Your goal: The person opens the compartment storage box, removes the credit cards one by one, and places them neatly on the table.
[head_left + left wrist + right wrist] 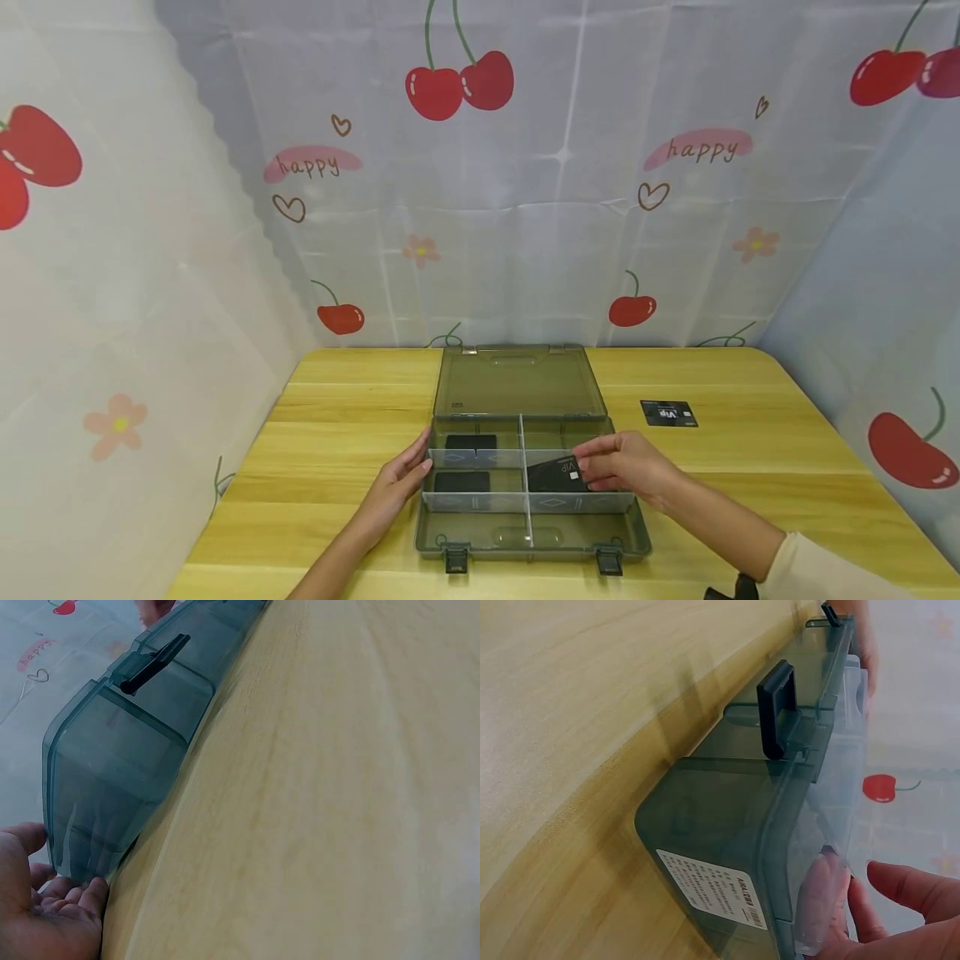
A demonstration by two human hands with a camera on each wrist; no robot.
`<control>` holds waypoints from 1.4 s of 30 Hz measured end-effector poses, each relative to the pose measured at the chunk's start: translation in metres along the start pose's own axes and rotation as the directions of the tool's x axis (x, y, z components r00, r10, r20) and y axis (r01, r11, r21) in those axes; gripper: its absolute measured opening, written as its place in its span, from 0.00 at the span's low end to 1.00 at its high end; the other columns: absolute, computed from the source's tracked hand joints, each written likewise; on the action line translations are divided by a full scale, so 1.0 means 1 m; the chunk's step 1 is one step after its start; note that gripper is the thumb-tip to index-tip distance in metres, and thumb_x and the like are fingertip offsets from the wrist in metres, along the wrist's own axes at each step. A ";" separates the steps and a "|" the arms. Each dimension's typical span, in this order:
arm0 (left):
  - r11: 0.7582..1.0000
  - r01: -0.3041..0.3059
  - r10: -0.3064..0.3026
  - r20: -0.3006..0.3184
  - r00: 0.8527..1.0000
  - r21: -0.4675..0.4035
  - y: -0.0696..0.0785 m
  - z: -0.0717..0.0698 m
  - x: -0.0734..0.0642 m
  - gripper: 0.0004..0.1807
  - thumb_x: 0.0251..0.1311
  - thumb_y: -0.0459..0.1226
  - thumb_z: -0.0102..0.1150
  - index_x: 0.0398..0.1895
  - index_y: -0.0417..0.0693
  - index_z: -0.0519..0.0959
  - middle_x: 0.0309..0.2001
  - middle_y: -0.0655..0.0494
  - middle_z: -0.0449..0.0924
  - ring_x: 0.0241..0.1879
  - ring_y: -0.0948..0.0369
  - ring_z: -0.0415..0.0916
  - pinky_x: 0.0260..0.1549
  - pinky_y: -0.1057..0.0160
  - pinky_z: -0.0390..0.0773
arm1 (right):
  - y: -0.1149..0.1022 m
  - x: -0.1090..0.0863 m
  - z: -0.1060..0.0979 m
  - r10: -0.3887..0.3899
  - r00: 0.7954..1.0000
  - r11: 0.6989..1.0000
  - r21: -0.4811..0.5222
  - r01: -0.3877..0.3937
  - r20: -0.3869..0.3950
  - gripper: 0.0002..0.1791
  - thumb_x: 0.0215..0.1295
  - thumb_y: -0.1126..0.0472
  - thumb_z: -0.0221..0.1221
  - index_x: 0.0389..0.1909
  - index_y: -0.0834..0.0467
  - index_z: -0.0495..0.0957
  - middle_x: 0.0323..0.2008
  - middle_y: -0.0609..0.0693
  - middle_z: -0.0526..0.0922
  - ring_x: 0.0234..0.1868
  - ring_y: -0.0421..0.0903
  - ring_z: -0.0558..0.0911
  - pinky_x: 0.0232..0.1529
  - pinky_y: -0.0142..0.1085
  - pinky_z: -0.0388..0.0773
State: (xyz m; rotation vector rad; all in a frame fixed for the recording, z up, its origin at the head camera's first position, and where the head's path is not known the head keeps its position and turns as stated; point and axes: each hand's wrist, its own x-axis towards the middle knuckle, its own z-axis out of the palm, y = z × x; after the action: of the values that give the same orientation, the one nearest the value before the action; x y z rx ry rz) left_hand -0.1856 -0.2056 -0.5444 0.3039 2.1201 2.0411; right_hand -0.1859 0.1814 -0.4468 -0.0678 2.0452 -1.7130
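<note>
A translucent grey-green divided box (480, 548) lies on the table with its lid (517, 383) swung back. My left hand (397, 479) holds its left end, thumb at the rim and fingers against the outer wall. In the left wrist view, the left hand (56, 907) is at the box's end wall. My right hand (626, 467) pinches the right edge of a black VIP card (553, 475), tilted in the middle right compartment. Dark cards lie in the back left compartment (471, 442) and the middle left compartment (461, 482).
Another black VIP card (669, 413) lies on the wooden table (720, 450), right of the box. Two black latches (456, 558) hang at the box's front. White dividers (577, 502) separate the compartments. A cherry-printed curtain (525, 208) stands behind the table and at both sides.
</note>
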 end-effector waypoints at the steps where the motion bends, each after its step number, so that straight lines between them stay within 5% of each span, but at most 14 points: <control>1: 1.000 0.002 -0.002 0.002 1.000 0.000 0.000 0.000 0.000 0.33 0.77 0.40 0.51 0.81 0.52 0.55 0.80 0.55 0.49 0.78 0.56 0.48 0.70 0.56 0.59 | 0.000 0.000 0.001 0.003 1.000 1.000 -0.008 -0.003 -0.009 0.21 0.69 0.68 0.61 0.58 0.76 0.76 0.40 0.56 0.87 0.39 0.49 0.87 0.44 0.43 0.87; 9: 1.000 0.010 -0.010 0.005 1.000 -0.014 0.001 0.000 0.000 0.33 0.77 0.41 0.51 0.81 0.52 0.55 0.80 0.55 0.48 0.78 0.56 0.48 0.71 0.52 0.57 | 0.003 0.002 0.006 -0.002 0.999 0.999 -0.046 0.000 -0.052 0.20 0.63 0.71 0.64 0.56 0.71 0.79 0.38 0.54 0.88 0.35 0.49 0.88 0.37 0.42 0.87; 21: 1.000 0.008 -0.008 0.005 1.000 -0.026 -0.001 0.000 0.000 0.33 0.77 0.41 0.51 0.81 0.53 0.55 0.80 0.53 0.48 0.78 0.55 0.47 0.72 0.48 0.56 | 0.009 0.007 0.008 -0.083 0.996 0.992 -0.094 0.081 -0.016 0.19 0.65 0.72 0.63 0.56 0.72 0.77 0.37 0.61 0.88 0.32 0.53 0.87 0.37 0.46 0.88; 32: 1.000 0.005 -0.005 0.001 1.000 -0.017 -0.003 0.000 0.000 0.33 0.77 0.42 0.52 0.81 0.54 0.55 0.80 0.55 0.49 0.78 0.57 0.48 0.72 0.49 0.57 | 0.007 0.006 0.008 -0.176 0.980 0.966 -0.208 0.153 -0.097 0.16 0.64 0.73 0.64 0.52 0.70 0.80 0.33 0.59 0.87 0.28 0.51 0.85 0.29 0.44 0.86; 42: 1.000 0.008 -0.008 0.006 1.000 -0.018 -0.003 0.000 0.001 0.33 0.77 0.42 0.52 0.81 0.54 0.55 0.80 0.56 0.49 0.78 0.57 0.47 0.71 0.49 0.57 | 0.000 0.001 0.000 -0.198 0.974 0.963 -0.209 0.172 -0.110 0.16 0.67 0.69 0.63 0.55 0.69 0.80 0.36 0.58 0.87 0.30 0.51 0.83 0.33 0.44 0.86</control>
State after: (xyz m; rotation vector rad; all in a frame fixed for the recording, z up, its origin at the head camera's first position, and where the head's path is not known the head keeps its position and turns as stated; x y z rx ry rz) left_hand -0.1867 -0.2056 -0.5476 0.2973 2.0948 2.0513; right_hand -0.1867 0.1807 -0.4473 -0.2247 2.3684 -1.6525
